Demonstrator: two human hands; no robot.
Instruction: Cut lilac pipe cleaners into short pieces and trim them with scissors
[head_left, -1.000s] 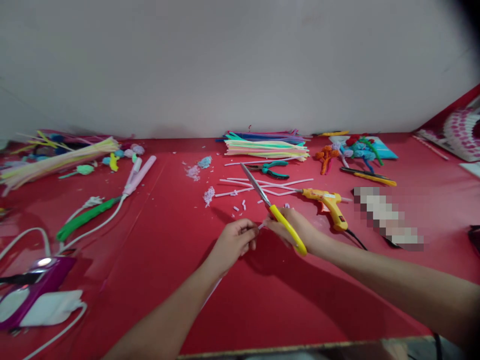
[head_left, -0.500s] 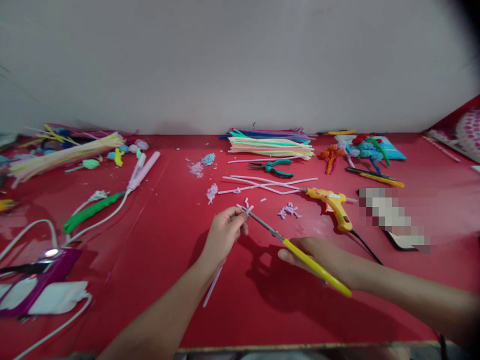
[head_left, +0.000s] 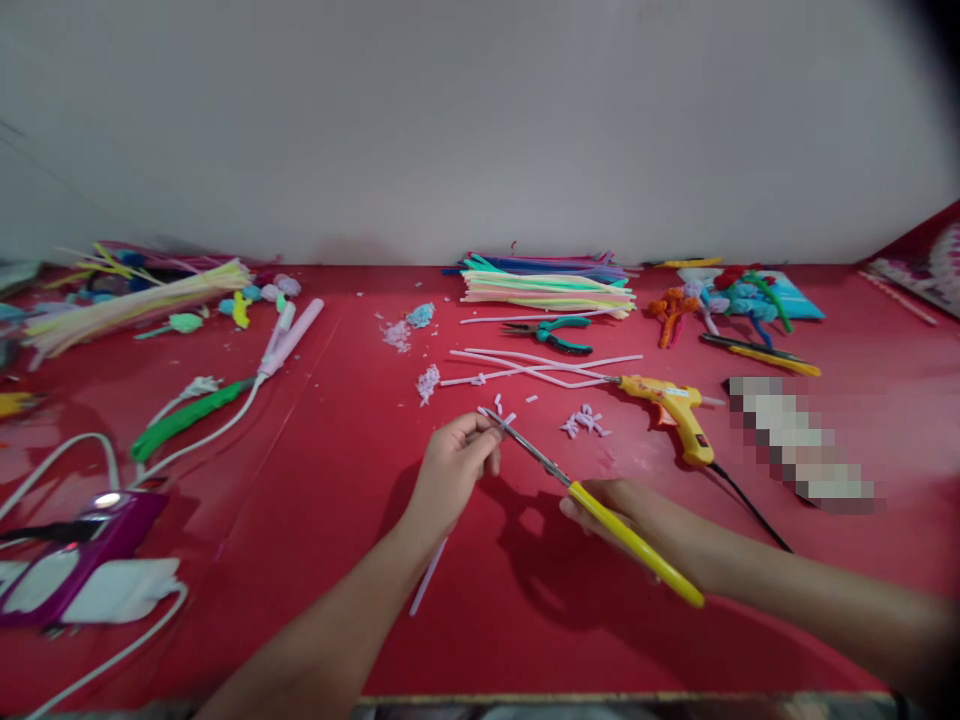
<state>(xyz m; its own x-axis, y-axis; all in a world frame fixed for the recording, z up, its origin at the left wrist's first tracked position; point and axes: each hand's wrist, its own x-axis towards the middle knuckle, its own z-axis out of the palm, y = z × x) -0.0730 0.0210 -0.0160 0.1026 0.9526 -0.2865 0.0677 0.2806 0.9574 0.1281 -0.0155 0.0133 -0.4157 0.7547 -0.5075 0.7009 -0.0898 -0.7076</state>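
My left hand (head_left: pixel 452 470) pinches a thin pale pink pipe cleaner (head_left: pixel 427 578) whose long end trails down over the red table (head_left: pixel 315 470) beneath my wrist. My right hand (head_left: pixel 626 512) grips yellow-handled scissors (head_left: pixel 600 520). Their metal blades (head_left: pixel 525 446) point up-left and meet the pipe cleaner's tip right at my left fingertips. Small pink cut pieces (head_left: pixel 583 422) lie just beyond the blades.
A yellow glue gun (head_left: pixel 673 408) with a black cord lies to the right. Long pink pipe cleaners (head_left: pixel 536 368), teal pliers (head_left: pixel 555 335) and a stack of coloured pipe cleaners (head_left: pixel 546 285) sit further back. A pink wand (head_left: pixel 291 335), green stem (head_left: pixel 180 420) and cables are at left.
My right hand swung the scissors from pointing away down to my left fingertips. A new cluster of pink cut pieces came into sight. Since half a second ago both hands barely moved.
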